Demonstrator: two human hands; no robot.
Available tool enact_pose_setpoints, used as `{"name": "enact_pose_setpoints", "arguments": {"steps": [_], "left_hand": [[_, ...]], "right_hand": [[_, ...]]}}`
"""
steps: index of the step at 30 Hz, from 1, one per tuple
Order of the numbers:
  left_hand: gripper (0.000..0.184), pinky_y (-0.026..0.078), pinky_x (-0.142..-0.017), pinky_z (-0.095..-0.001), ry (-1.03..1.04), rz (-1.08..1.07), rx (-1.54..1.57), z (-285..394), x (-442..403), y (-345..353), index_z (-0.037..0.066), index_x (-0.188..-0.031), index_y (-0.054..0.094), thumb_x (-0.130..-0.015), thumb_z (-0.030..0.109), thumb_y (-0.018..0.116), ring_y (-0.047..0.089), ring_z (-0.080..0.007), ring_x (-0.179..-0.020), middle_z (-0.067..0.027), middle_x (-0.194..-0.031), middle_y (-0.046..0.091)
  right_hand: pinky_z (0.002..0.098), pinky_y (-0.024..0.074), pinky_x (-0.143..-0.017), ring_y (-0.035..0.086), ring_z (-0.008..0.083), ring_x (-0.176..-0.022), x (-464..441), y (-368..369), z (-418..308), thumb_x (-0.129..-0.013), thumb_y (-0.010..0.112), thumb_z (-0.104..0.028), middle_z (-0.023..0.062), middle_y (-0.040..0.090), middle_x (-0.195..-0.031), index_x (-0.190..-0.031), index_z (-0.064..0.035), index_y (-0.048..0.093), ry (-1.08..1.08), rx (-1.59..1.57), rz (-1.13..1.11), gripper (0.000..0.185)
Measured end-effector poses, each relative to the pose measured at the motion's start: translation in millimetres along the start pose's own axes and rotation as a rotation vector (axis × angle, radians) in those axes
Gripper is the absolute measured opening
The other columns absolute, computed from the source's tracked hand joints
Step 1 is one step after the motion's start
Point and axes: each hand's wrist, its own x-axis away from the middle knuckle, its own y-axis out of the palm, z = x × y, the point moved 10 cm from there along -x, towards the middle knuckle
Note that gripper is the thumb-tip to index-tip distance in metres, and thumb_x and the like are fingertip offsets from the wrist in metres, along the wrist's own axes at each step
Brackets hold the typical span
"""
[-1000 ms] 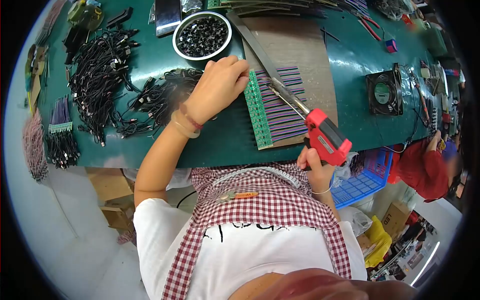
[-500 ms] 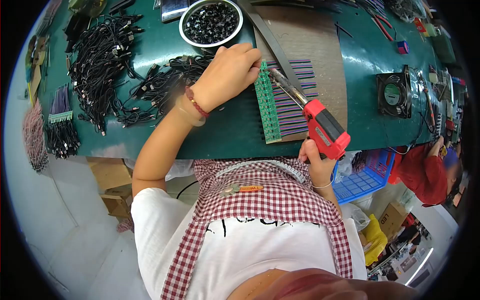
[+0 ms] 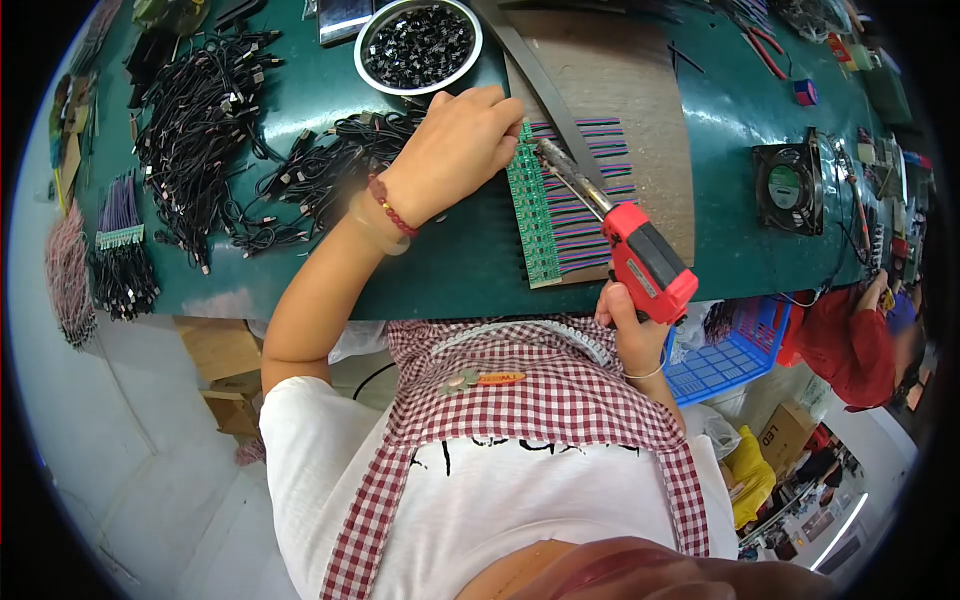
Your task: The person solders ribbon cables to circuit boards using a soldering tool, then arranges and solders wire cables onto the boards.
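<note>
My right hand [image 3: 632, 328] is wrapped round the handle of a red and black soldering gun [image 3: 645, 262]. The metal tip of the gun reaches up and left to the upper end of a green circuit board panel [image 3: 535, 220]. Rows of thin coloured wires [image 3: 590, 228] run from the panel's right side. Beside the panel's top end, my left hand [image 3: 465, 135] is closed with its fingertips pinched together, and whatever they grip is hidden. Black USB cables [image 3: 335, 165] lie left of that wrist, partly behind the forearm.
A metal bowl [image 3: 362, 62] of small black parts stands behind my left hand. A metal bar [image 3: 545, 85] crosses the brown board [image 3: 650, 120] under the wires. More cables [image 3: 200, 130] are piled at left. At right are a fan [image 3: 787, 188], red pliers [image 3: 768, 55] and another person [image 3: 850, 345].
The soldering gun has shifted very slightly to the left, its tip staying by the upper end of the panel. My left hand keeps almost the same place.
</note>
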Motion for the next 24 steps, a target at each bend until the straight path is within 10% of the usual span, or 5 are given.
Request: {"name": "enact_pose_setpoints", "arguments": {"steps": [24], "left_hand": [[0.007,0.037,-0.067,-0.0363,-0.003,-0.022,-0.021,1.3,-0.3,0.7,0.005,-0.074,0.052,-0.076,0.007,0.058,0.054,-0.0251,-0.075,-0.0064,-0.074,0.052]], "right_hand": [[0.0242,0.0409,-0.048,0.048,0.0115,-0.051,1.4,-3.8,3.6,-0.09,0.053,-0.01,0.0059,0.052,-0.062,-0.098,0.0046,0.051,-0.122,0.11,-0.018,0.017]]}}
